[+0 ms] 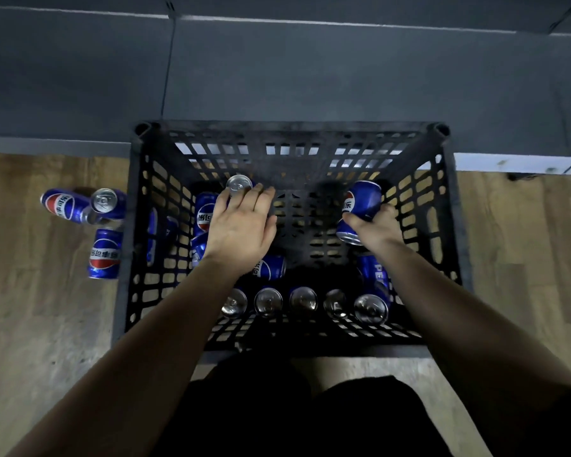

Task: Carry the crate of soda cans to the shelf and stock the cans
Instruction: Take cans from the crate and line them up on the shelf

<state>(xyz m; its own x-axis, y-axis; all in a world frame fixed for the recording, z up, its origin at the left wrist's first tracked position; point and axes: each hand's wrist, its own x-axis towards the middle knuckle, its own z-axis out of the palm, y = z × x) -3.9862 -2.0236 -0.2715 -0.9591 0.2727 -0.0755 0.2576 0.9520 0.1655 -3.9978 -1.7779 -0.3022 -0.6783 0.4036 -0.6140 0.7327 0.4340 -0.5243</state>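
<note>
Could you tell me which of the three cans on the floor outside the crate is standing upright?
The can showing its silver top, nearest the crate's far-left corner; the other two lie on their sides, labels up.

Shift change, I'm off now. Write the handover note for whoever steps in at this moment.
Left hand: around an upright can at the crate's far left, grip unclear.
Right hand: grips a tilted can at the far right.
Crate: on the wood floor, with loose cans lying inside and a row of five cans upright along the near wall.
Three cans: on the floor left of the crate.
Done: nothing stocked in view.
Left: probably gather the strays, carry the crate to the shelf, stock the cans.
</note>
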